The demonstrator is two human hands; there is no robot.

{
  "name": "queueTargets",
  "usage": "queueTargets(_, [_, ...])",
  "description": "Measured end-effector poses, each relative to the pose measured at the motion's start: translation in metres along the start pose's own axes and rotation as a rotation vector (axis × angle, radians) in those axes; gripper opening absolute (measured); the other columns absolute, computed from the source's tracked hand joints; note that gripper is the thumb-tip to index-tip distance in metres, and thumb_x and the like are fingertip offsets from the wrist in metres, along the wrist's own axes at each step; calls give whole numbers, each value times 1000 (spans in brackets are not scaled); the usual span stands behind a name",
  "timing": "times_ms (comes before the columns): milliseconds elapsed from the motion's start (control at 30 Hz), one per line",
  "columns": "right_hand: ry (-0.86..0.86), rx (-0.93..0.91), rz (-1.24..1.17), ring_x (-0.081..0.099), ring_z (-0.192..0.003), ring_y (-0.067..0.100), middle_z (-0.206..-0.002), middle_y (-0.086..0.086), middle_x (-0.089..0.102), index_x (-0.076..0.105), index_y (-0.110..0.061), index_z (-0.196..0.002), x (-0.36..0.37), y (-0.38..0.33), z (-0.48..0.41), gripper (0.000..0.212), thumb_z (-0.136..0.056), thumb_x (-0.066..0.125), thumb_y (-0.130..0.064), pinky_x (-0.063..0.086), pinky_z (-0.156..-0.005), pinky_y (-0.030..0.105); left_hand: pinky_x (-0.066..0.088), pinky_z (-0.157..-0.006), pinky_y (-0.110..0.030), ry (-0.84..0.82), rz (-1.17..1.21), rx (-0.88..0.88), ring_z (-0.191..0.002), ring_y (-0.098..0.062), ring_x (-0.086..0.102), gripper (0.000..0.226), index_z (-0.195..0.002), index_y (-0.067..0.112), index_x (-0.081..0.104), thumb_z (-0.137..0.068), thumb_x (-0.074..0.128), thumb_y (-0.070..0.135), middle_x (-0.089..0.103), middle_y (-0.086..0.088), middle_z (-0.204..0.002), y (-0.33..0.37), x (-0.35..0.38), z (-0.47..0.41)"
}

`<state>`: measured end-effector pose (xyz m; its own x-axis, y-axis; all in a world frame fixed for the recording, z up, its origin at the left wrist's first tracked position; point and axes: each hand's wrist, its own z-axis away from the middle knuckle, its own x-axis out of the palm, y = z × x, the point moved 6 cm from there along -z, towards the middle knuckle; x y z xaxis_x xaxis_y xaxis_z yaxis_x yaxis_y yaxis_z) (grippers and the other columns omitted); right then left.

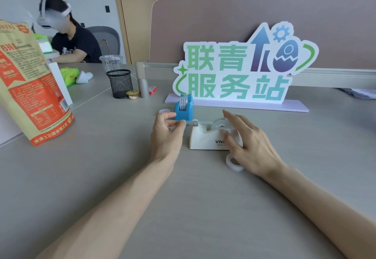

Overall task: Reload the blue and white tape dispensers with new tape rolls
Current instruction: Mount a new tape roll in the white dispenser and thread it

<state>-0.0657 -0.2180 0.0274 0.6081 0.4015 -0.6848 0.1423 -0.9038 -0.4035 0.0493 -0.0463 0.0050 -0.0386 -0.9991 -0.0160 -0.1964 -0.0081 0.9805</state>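
Between thumb and forefinger, left hand (165, 131) pinches what looks like a clear tape end, just left of the white dispenser (211, 136). Right hand (249, 144) rests open-fingered on its far end. Blue dispenser (184, 109) sits just behind; loose roll (234, 163) under the right palm.

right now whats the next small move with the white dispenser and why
Probably draw the tape end across the cutter: the left hand pinches something at the white dispenser's cutter end, a roll already sits inside, and the right hand steadies its body.
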Motion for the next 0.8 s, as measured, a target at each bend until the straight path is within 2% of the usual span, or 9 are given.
queueTargets(167, [-9, 18, 1, 58, -107, 18, -123, -3, 59, 41, -18, -145, 0, 0, 0, 51, -97, 51, -30, 45, -87, 29, 44, -76, -26, -7, -15, 18, -77, -2, 58, 29, -107, 25, 54, -84, 70, 27, 67, 10, -86, -1, -1, 0])
queueTargets(333, [-20, 31, 4, 57, -110, 18, -125, -4, 59, 40, -19, -145, 0, 1, -1, 51, -97, 50, -32, 42, -88, 26, 42, -68, -17, 22, 18, 56, -67, 3, 55, 27, -107, 23, 54, -85, 69, 21, 65, 12, -82, 3, -4, 0])
queueTargets(500, [-26, 38, 1, 57, -112, 18, -128, -2, 58, 42, -17, -144, 1, 2, -1, 49, -98, 50, -30, 40, -87, 23, 41, -65, -20, 43, -3, 53, -69, -4, 56, 26, -105, 25, 53, -84, 68, 20, 64, 9, -82, 2, -10, -2])
queueTargets(733, [-37, 36, 14, 57, -114, 17, -133, -3, 56, 46, -15, -141, 0, 2, -1, 55, -93, 42, -42, 44, -91, 28, 41, -64, -25, -22, -248, 139, -82, -14, 56, 27, -113, 20, 49, -89, 62, 22, 63, 8, -86, 9, -8, 4])
queueTargets(800, [-42, 38, 11, 57, -113, 17, -132, -3, 56, 46, -15, -140, 1, 2, -1, 55, -93, 42, -42, 44, -90, 27, 46, -71, -32, -68, -345, 153, -86, -15, 55, 28, -116, 20, 48, -90, 58, 21, 64, 9, -89, 12, -5, 7])
